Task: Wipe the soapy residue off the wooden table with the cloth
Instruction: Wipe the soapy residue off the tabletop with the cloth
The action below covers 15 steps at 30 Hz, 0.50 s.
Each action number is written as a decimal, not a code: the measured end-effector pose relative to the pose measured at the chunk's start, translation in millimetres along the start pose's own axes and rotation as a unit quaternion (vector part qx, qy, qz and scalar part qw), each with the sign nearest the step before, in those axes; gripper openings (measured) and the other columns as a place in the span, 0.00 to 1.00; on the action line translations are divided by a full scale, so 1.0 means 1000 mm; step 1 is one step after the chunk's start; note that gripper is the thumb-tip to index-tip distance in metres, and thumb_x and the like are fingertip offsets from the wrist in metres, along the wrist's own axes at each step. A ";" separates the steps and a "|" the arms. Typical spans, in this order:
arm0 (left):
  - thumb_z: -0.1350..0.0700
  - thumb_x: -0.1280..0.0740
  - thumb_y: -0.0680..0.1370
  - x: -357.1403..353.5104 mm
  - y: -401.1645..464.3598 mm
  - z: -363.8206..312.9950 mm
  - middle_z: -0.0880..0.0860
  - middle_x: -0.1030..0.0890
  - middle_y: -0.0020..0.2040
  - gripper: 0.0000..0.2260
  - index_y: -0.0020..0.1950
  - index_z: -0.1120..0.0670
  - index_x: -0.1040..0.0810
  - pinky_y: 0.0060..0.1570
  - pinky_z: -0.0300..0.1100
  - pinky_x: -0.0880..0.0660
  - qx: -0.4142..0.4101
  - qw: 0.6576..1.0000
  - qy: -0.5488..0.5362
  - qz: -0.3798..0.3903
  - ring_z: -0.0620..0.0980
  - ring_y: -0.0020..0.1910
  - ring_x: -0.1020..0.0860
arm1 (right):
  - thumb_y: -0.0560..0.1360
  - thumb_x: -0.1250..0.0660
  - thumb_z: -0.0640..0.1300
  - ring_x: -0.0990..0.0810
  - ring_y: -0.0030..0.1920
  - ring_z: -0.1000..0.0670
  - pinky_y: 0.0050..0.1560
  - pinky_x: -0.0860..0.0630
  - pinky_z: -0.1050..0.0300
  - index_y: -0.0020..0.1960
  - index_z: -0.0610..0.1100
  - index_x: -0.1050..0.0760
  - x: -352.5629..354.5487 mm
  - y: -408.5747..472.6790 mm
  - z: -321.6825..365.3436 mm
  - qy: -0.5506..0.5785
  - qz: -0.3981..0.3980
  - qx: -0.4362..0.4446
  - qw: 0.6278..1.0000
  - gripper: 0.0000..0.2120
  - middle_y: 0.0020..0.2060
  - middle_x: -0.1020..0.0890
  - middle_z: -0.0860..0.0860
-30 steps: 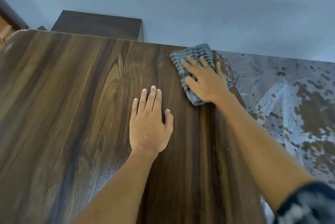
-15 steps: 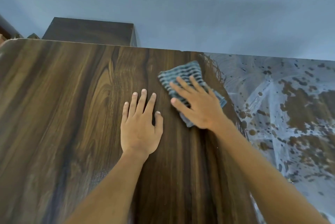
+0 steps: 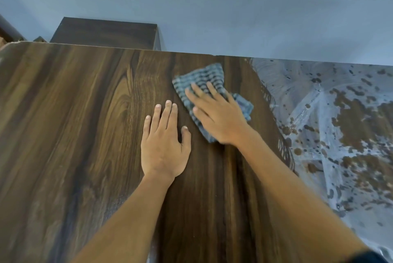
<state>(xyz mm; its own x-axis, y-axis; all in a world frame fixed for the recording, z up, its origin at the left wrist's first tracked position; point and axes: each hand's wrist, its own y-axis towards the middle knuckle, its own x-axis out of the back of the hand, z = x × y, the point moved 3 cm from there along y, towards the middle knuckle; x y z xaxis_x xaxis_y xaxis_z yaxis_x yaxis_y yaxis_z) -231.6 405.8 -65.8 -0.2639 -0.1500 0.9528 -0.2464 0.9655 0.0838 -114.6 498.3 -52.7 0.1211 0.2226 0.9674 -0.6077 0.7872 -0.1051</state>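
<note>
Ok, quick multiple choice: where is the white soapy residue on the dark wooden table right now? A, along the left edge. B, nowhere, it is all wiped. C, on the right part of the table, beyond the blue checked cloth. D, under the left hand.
C: the white soapy residue covers the right part of the dark wooden table, to the right of the blue checked cloth under the right hand.

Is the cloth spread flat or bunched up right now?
Bunched: the cloth shows folds and uneven edges under the right hand.
</note>
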 end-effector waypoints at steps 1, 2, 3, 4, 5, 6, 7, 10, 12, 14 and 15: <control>0.44 0.58 0.76 0.000 0.000 0.000 0.50 0.44 0.76 0.29 0.75 0.54 0.44 0.73 0.46 0.55 -0.001 1.000 0.000 0.002 0.48 0.75 0.49 | 0.80 0.61 0.57 0.58 0.76 0.52 0.73 0.59 0.49 0.76 0.58 0.54 -0.003 -0.023 0.002 0.003 -0.002 0.008 1.000 0.25 0.76 0.52 0.60; 0.44 0.58 0.76 0.000 0.000 0.000 0.50 0.44 0.76 0.29 0.75 0.54 0.45 0.73 0.46 0.55 -0.002 1.000 0.000 0.003 0.48 0.75 0.50 | 0.78 0.63 0.59 0.59 0.75 0.54 0.72 0.61 0.51 0.76 0.60 0.53 -0.003 -0.043 0.002 0.008 -0.002 0.009 1.000 0.26 0.75 0.53 0.61; 0.44 0.58 0.77 0.000 0.000 0.000 0.50 0.44 0.76 0.29 0.75 0.54 0.45 0.73 0.46 0.55 -0.003 1.000 -0.001 0.004 0.48 0.76 0.50 | 0.76 0.64 0.60 0.60 0.75 0.56 0.71 0.62 0.53 0.75 0.61 0.52 -0.002 -0.056 -0.004 0.019 0.001 0.000 1.000 0.28 0.74 0.53 0.63; 0.45 0.58 0.77 -0.001 0.000 0.000 0.50 0.44 0.76 0.29 0.76 0.54 0.45 0.73 0.46 0.55 -0.002 1.000 -0.001 0.005 0.48 0.76 0.50 | 0.75 0.64 0.60 0.60 0.74 0.56 0.70 0.64 0.53 0.75 0.62 0.51 0.002 -0.061 -0.013 0.035 0.002 -0.017 0.999 0.28 0.73 0.54 0.64; 0.45 0.57 0.77 -0.002 0.001 0.001 0.50 0.44 0.76 0.28 0.76 0.54 0.45 0.73 0.46 0.55 -0.002 1.000 -0.002 0.005 0.48 0.76 0.50 | 0.76 0.63 0.60 0.59 0.74 0.56 0.70 0.64 0.52 0.74 0.62 0.50 0.006 -0.058 -0.025 0.044 -0.002 -0.041 0.998 0.27 0.72 0.54 0.64; 0.45 0.57 0.77 -0.002 0.001 0.001 0.50 0.44 0.76 0.28 0.76 0.54 0.45 0.73 0.46 0.55 -0.002 1.000 -0.001 0.004 0.49 0.76 0.50 | 0.77 0.61 0.60 0.57 0.75 0.55 0.70 0.63 0.50 0.75 0.61 0.49 0.009 -0.049 -0.037 0.040 -0.013 -0.069 0.997 0.26 0.72 0.53 0.63; 0.45 0.57 0.77 -0.002 0.001 0.001 0.50 0.44 0.76 0.28 0.75 0.54 0.45 0.73 0.46 0.54 -0.001 1.000 0.000 0.003 0.49 0.76 0.50 | 0.79 0.59 0.58 0.56 0.75 0.53 0.71 0.60 0.48 0.75 0.60 0.48 0.012 -0.035 -0.050 0.029 -0.027 -0.102 0.994 0.24 0.74 0.52 0.61; 0.46 0.55 0.78 -0.002 0.000 0.000 0.50 0.44 0.76 0.27 0.75 0.54 0.45 0.73 0.46 0.55 0.002 1.000 -0.003 0.002 0.49 0.76 0.50 | 0.82 0.55 0.54 0.54 0.76 0.48 0.73 0.55 0.44 0.76 0.57 0.48 0.019 0.016 -0.072 0.018 -0.047 -0.185 0.981 0.22 0.76 0.50 0.56; 0.46 0.54 0.78 -0.001 0.000 0.000 0.50 0.44 0.76 0.27 0.76 0.54 0.45 0.73 0.47 0.55 0.001 1.000 -0.006 0.003 0.49 0.76 0.50 | 0.82 0.56 0.53 0.55 0.76 0.47 0.73 0.56 0.43 0.76 0.55 0.50 0.018 0.041 -0.066 0.021 -0.042 -0.196 0.979 0.23 0.77 0.50 0.54; 0.46 0.55 0.78 0.000 0.000 0.000 0.50 0.45 0.76 0.27 0.76 0.54 0.45 0.74 0.47 0.54 0.001 1.000 -0.005 0.002 0.49 0.76 0.50 | 0.82 0.58 0.53 0.55 0.76 0.46 0.73 0.56 0.42 0.77 0.55 0.52 0.014 0.046 -0.047 0.011 -0.038 -0.170 0.985 0.23 0.77 0.51 0.54; 0.47 0.54 0.78 0.000 0.000 0.000 0.50 0.45 0.76 0.27 0.76 0.54 0.45 0.74 0.47 0.54 0.000 1.000 -0.006 0.003 0.49 0.76 0.50 | 0.82 0.58 0.53 0.55 0.76 0.46 0.73 0.56 0.42 0.77 0.55 0.52 0.011 0.039 -0.036 0.008 -0.037 -0.149 0.988 0.23 0.77 0.51 0.54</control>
<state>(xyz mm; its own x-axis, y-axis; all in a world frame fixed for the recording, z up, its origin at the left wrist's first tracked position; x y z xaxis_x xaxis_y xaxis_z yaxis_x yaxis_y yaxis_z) -231.7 405.3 -65.8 -0.2769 -0.1477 0.9495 -0.2453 0.9662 0.0788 -108.4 551.9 -54.9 0.1698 0.1654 0.9715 -0.3381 0.9358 -0.1003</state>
